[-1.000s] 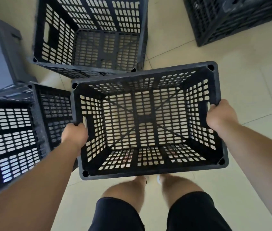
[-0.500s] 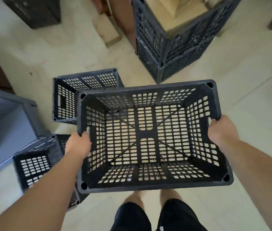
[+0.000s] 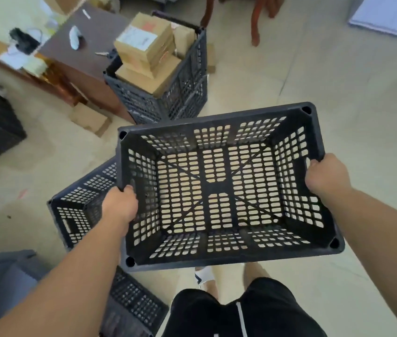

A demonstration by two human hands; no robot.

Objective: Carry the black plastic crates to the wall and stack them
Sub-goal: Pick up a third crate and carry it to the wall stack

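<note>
Crate (image 3: pixel 217 188) carried onward, fingers (image 3: pixel 125 190) gripping both ends.

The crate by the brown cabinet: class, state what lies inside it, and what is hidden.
Cardboard boxes piled in the crate, rising above its rim. Whatever lies beneath them is covered.

I'm carrying an empty black lattice crate (image 3: pixel 214 186) level, open side up, off the floor by its short ends. A second crate (image 3: pixel 81 210) is sitting upright on the floor at near left, partly beneath it. A third crate (image 3: pixel 134 305) is lying even nearer.
</note>
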